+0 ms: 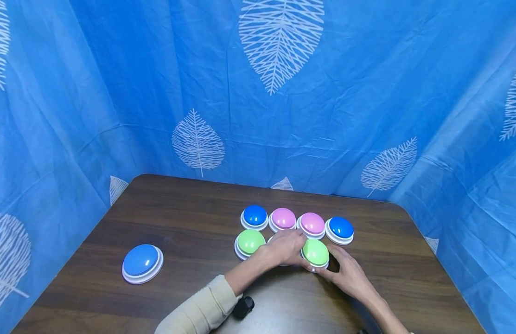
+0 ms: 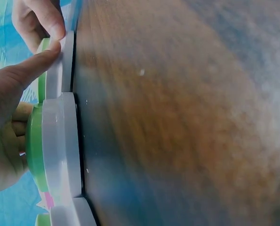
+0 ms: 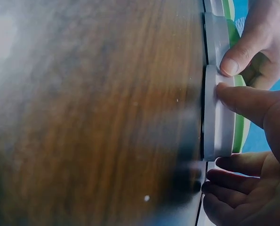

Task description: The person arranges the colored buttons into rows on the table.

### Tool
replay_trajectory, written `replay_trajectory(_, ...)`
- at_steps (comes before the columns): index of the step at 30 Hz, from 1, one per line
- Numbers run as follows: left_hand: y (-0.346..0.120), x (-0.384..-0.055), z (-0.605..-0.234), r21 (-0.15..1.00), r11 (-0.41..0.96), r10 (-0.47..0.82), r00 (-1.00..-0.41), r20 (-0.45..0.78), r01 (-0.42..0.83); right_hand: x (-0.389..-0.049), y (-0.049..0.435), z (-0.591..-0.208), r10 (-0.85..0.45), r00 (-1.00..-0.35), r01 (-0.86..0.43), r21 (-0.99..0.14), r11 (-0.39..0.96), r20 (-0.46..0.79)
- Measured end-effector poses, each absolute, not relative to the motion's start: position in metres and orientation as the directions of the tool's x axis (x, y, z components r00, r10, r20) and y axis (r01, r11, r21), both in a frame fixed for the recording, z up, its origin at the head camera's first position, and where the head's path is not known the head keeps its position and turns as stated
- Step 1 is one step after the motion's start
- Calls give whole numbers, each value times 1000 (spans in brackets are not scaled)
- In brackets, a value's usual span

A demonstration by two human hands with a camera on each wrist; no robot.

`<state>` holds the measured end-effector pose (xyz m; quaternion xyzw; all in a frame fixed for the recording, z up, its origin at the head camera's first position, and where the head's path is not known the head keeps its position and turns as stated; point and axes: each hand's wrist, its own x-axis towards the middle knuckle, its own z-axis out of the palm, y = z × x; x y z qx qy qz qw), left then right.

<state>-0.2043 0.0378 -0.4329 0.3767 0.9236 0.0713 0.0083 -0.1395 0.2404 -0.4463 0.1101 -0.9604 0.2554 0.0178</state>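
Observation:
Low on the table, a green dome push button (image 1: 315, 252) with a white base sits at the right end of the front row. My right hand (image 1: 345, 273) holds its right side, thumb on the near edge of the base and fingers round the side. From the left, my left hand (image 1: 284, 248) grips the same button, its thumb at the near edge of the base and fingertips at the far side. Beneath the left palm is a middle green button (image 2: 35, 146), mostly hidden in the head view. Another green button (image 1: 251, 241) stands left of that hand.
Behind the front row stand a blue button (image 1: 255, 215), a pink button (image 1: 283, 218), a second pink button (image 1: 312, 223) and another blue button (image 1: 341, 227), side by side. A separate blue button (image 1: 141, 260) lies far left on the brown table (image 1: 191, 218). A blue leaf-patterned curtain (image 1: 345, 116) surrounds the table.

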Motion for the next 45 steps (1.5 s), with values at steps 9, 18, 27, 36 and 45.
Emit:
replay_trajectory(9, 31, -204, -432, 176, 698, 697, -715, 54, 694, -140, 239, -443, -183, -983, -171, -502, 848, 26)
replay_trajectory(18, 27, -205, -426, 175, 706, 687, -723, 67, 686, -142, 236, -438, -199, -977, -210, -505, 837, 77)
replay_trajectory(27, 19, -203, -419, 195, 709, 675, -732, 91, 678, -145, 230, -428, -187, -974, -225, -510, 831, 125)
replay_trajectory(36, 7, -201, -409, 203, 737, 638, -763, 104, 644, -149, 217, -418, -192, -970, -242, -515, 822, 150)
replay_trajectory(45, -13, -194, -403, 239, 756, 602, -791, 113, 610, -152, 198, -412, -230, -956, -292, -540, 789, 181)
